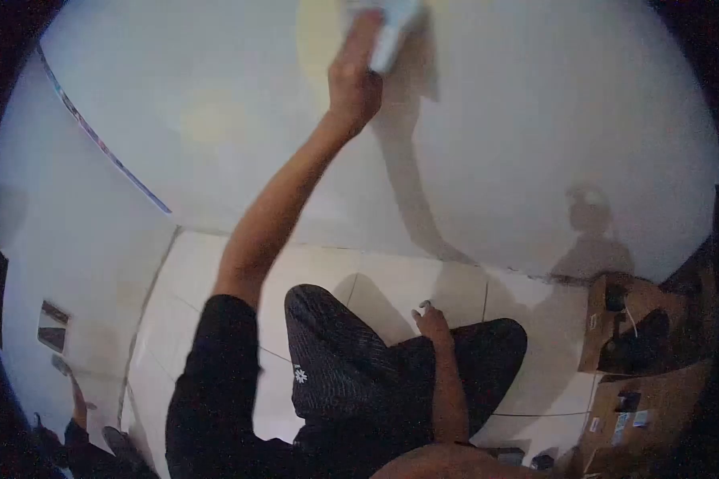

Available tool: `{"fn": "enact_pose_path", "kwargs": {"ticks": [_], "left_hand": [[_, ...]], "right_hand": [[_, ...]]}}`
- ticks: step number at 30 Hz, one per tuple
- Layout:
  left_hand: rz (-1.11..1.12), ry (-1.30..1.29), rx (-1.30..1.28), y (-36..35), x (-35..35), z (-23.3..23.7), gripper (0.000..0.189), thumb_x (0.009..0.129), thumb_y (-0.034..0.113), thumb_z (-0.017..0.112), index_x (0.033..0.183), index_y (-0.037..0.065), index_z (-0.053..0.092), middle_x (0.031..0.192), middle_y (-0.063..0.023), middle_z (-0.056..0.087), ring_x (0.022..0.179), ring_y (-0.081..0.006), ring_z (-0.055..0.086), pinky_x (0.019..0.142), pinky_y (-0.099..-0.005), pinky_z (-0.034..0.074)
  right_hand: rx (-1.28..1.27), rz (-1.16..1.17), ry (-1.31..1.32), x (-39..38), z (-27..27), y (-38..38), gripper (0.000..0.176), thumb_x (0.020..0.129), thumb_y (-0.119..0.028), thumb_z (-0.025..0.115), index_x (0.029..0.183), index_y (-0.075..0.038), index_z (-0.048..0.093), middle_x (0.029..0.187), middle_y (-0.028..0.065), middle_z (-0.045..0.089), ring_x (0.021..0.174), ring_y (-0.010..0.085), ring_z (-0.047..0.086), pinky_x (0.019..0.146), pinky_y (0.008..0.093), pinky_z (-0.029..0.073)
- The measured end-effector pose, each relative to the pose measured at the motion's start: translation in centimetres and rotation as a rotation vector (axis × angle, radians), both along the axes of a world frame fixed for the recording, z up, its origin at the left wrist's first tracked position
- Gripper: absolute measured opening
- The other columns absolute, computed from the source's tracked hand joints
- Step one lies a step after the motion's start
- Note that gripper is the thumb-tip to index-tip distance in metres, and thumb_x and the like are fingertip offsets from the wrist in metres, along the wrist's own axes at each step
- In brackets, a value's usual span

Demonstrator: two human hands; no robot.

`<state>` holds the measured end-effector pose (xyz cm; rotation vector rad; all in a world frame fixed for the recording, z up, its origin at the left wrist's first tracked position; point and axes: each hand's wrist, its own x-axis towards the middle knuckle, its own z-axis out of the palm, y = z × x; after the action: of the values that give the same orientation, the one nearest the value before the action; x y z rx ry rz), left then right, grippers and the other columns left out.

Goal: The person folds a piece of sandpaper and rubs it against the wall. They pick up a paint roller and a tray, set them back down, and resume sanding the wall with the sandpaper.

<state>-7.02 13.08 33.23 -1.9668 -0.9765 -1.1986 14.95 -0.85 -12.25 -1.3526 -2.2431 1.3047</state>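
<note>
While the left hand (353,80) holds a pale pad (391,32) high against the wall (535,120), the arm is at full stretch.
Its fingers grasp the pad, which the frame's top edge partly cuts off. The right hand (431,321) rests on the thigh, fingers released, seemingly empty. From a seat on the floor (216,271), so long a reach could loosen the grip and drop the pad, or tip the person forward.

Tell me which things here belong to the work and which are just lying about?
In use: left hand, gripping a pale whitish cloth-like object pressed against the plain white wall.
Lying about: brown cardboard boxes on the pale tiled floor at right; right hand, resting empty on the dark trouser leg.
</note>
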Motion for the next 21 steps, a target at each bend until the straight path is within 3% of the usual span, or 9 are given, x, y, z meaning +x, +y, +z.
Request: {"fn": "enact_pose_path", "kwargs": {"ticks": [1,3,4,7,8,9,11,13,21], "left_hand": [[0.0,0.007,0.004,0.2,0.7,-0.5,0.054,0.083,0.006,0.057,0.136,0.006,0.047,0.141,-0.0119,0.047,0.127,-0.0272,0.049,0.107,-0.0373,0.041],[0.176,0.651,0.133,0.0,3.1,-2.8,0.048,0.084,0.008,0.055,0.132,0.0,0.049,0.135,-0.0142,0.053,0.121,-0.027,0.055,0.1,-0.0345,0.047],[0.044,1.009,0.056,-0.2,3.3,-3.6,0.056,0.082,0.008,0.058,0.135,0.0,0.045,0.134,-0.0148,0.054,0.119,-0.0265,0.056,0.099,-0.0347,0.048],[0.14,0.718,0.111,0.1,1.9,-0.3,0.053,0.082,0.007,0.06,0.133,0.0,0.047,0.131,-0.0151,0.056,0.118,-0.0269,0.057,0.098,-0.0355,0.049],[0.249,0.186,0.004,-1.1,3.3,1.4,0.049,0.084,0.007,0.059,0.131,0.0,0.048,0.131,-0.0156,0.055,0.119,-0.0293,0.056,0.096,-0.0379,0.05],[-0.122,0.139,0.025,-2.5,2.7,3.5,0.06,0.081,0.007,0.058,0.138,0.003,0.042,0.141,-0.0153,0.047,0.126,-0.0329,0.049,0.103,-0.0398,0.044],[0.286,0.195,0.075,-0.3,4.1,-0.6,0.046,0.087,0.01,0.055,0.131,0.0,0.049,0.132,-0.0167,0.054,0.122,-0.03,0.053,0.101,-0.0391,0.046],[0.048,1.029,-0.02,-0.4,2.5,-3.0,0.051,0.087,0.007,0.051,0.137,0.001,0.044,0.139,-0.016,0.048,0.125,-0.0271,0.051,0.107,-0.0349,0.042],[-0.025,1.054,-0.119,-1.3,2.6,-5.1,0.043,0.089,0.01,0.05,0.13,-0.002,0.049,0.139,-0.0156,0.048,0.127,-0.0282,0.049,0.106,-0.0382,0.042]], "right_hand": [[-0.025,0.008,0.016,-0.1,0.6,0.1,0.049,0.089,-0.037,0.06,0.12,0.0,0.052,0.112,0.0271,0.061,0.108,0.0427,0.056,0.094,0.049,0.045],[-0.009,0.029,-0.009,-0.2,-0.9,-0.1,0.05,0.089,-0.038,0.06,0.12,0.0,0.052,0.112,0.027,0.061,0.109,0.0425,0.055,0.094,0.0492,0.044],[0.002,0.034,-0.018,-0.2,-1.9,0.2,0.05,0.089,-0.039,0.06,0.12,0.0,0.052,0.113,0.0268,0.061,0.11,0.0423,0.055,0.095,0.0494,0.044],[-0.01,-0.029,-0.017,0.1,-1.1,-0.2,0.051,0.089,-0.04,0.059,0.12,-0.001,0.051,0.114,0.0264,0.06,0.112,0.0421,0.055,0.095,0.0493,0.044],[-0.01,-0.031,-0.011,-0.1,-1.3,0.0,0.051,0.089,-0.04,0.059,0.12,-0.001,0.051,0.114,0.0264,0.06,0.112,0.0421,0.055,0.095,0.0493,0.044],[-0.01,-0.036,0.037,-0.8,-1.7,0.2,0.052,0.089,-0.04,0.059,0.121,-0.001,0.051,0.115,0.0269,0.06,0.112,0.042,0.055,0.096,0.0492,0.044],[-0.004,-0.02,0.045,0.2,-2.3,0.0,0.052,0.089,-0.041,0.059,0.123,-0.002,0.05,0.115,0.0274,0.06,0.113,0.0419,0.055,0.096,0.0491,0.044],[0.048,0.023,-0.025,0.2,-1.8,-0.2,0.054,0.089,-0.04,0.059,0.125,-0.001,0.048,0.117,0.0275,0.059,0.112,0.0417,0.055,0.096,0.0483,0.044],[-0.007,0.047,-0.016,-0.2,-1.1,0.0,0.049,0.09,-0.038,0.058,0.123,-0.002,0.052,0.118,0.0264,0.059,0.11,0.0422,0.056,0.096,0.0475,0.044]]}}
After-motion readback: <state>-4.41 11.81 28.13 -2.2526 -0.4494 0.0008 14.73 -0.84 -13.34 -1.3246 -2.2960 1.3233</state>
